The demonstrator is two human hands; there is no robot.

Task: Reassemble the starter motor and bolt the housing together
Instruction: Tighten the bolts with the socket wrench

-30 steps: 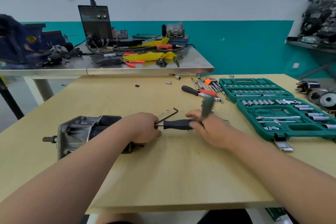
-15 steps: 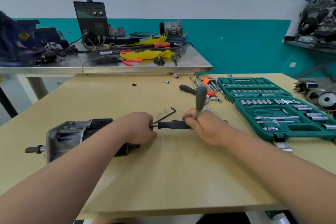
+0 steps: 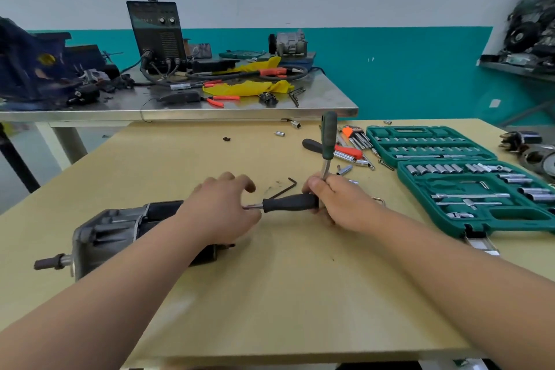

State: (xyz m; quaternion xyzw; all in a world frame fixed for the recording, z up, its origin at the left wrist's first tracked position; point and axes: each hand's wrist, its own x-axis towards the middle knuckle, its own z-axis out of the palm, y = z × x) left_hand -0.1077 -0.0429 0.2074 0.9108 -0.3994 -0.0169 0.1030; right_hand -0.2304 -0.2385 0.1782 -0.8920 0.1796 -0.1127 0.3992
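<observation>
A pale wooden table [image 3: 270,294] was seen filling the foreground, with a steel-topped workbench [image 3: 324,99] set against its far edge. On that bench a black box-shaped welding unit [image 3: 156,30] and a crumpled yellow cloth [image 3: 249,88] were seen among cables and pliers. An open green plastic socket-set case [image 3: 450,231] was laid on the right part of the wooden table, its two trays filled with chrome sockets and bars.

The grey-and-black metal starter motor [image 3: 108,231] was laid on its side at the left of the table, its shaft end turned towards the left edge and its black body partly hidden by the left forearm. The left hand [image 3: 222,210] was rested at the motor's right end, with the fingers arched and the bare steel shaft of a black-handled driver [image 3: 289,202] pinched between them. The driver was held level, in line with the motor.

The right hand [image 3: 345,204] was clenched at the butt of the black handle, round the lower end of a green-handled ratchet [image 3: 329,135], which was stood nearly upright above the fist. Whether the ratchet was seated in the handle could not be told.

A black L-shaped hex key [image 3: 288,185] was laid on the table just behind the driver. A small chrome loose socket [image 3: 279,134] was left farther back, well apart.
</observation>
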